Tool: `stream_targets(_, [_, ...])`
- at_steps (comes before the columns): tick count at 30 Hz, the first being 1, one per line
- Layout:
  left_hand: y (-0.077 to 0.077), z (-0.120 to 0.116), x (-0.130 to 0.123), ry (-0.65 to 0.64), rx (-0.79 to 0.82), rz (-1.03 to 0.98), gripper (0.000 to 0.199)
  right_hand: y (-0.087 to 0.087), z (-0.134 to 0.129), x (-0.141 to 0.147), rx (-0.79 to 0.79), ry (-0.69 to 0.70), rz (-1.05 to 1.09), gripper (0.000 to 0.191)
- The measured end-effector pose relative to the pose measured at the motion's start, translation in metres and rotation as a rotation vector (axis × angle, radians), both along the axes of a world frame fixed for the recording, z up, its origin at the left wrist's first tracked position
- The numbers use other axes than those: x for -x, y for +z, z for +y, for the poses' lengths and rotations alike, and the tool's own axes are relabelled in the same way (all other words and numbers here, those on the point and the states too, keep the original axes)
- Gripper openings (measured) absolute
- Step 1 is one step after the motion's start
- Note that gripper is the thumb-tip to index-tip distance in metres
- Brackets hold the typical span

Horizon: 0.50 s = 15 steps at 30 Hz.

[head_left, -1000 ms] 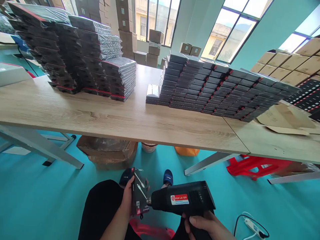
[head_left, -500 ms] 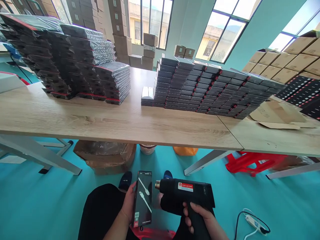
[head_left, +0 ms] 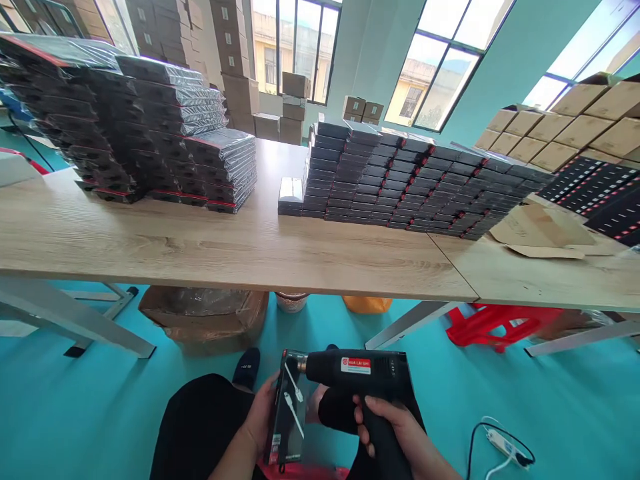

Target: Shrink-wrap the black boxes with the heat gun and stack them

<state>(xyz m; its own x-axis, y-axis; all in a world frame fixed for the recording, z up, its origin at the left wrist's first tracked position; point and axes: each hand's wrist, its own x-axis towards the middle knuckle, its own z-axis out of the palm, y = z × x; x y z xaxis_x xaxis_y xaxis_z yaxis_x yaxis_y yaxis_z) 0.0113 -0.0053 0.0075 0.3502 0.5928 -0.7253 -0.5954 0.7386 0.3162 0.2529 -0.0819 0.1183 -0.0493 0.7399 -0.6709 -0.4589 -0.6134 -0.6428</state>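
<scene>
In my left hand (head_left: 261,412) is a slim black cable box (head_left: 289,427) with white plugs pictured on its front, gripped by its left edge and slightly tilted. My right hand (head_left: 383,423) is wrapped round the handle of a black heat gun (head_left: 357,370) with a red-and-white label. The gun's metal nozzle points left, at the upper part of the box. From this angle I cannot tell whether nozzle and box touch. Both things are above my lap, in front of the table.
Film-wrapped black boxes (head_left: 150,133) are stacked on the left of the wooden table (head_left: 225,250). More black boxes (head_left: 390,180) stand in rows to the right, near flattened cardboard (head_left: 545,230). Below are a carton (head_left: 210,320), a red stool (head_left: 500,327) and a power strip (head_left: 505,443).
The heat gun has moved left, bringing its nozzle up to the box. The box has turned and tilted a little in my left hand. The whole view has shifted slightly.
</scene>
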Motion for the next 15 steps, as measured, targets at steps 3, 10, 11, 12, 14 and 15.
stream_targets(3, [0.004,0.0,-0.001,0.026,0.002,0.045,0.029,0.015,0.001,0.011,-0.022,0.287,-0.119,0.043])
stream_targets(10, [0.003,0.004,0.003,0.061,0.03,0.005,0.032,0.038,0.009,0.027,-0.112,0.387,-0.35,0.038])
stream_targets(11, [0.003,0.004,0.003,0.086,0.031,0.014,0.031,0.038,0.008,0.027,-0.084,0.431,-0.331,0.039])
stream_targets(12, [0.004,0.004,0.003,0.11,0.032,0.015,0.031,0.036,0.007,0.027,-0.056,0.455,-0.316,0.04])
stream_targets(14, [0.004,0.005,0.003,0.149,0.025,-0.007,0.033,0.03,0.005,0.025,-0.035,0.374,-0.31,0.042])
stream_targets(15, [0.005,0.005,0.004,0.17,0.014,-0.021,0.035,0.026,0.005,0.023,-0.044,0.281,-0.306,0.044])
